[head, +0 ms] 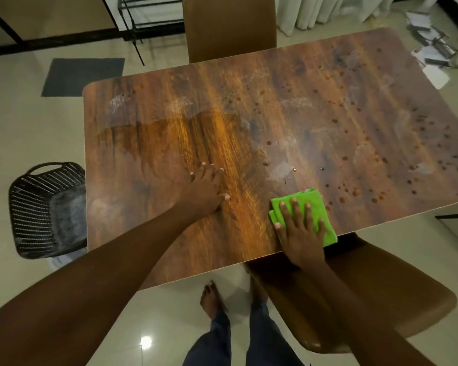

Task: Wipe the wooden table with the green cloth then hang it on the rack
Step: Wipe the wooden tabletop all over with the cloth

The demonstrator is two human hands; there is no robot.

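The wooden table (148,143) fills the middle of the view, with dark droplets and pale smears across its right half and a wet sheen on the left. A folded green cloth (313,204) lies near the table's front edge. My right hand (300,233) presses flat on top of the green cloth, fingers spread. My left hand (205,190) rests flat on the bare wood to the left of the cloth, holding nothing. A black metal rack (143,19) stands on the floor beyond the table's far left corner.
A brown chair (381,299) sits under the table's near right edge, another brown chair (229,25) at the far side. A black perforated basket (46,210) stands on the floor left of the table. Papers and clutter (434,48) lie at the far right. A dark mat (82,76) lies far left.
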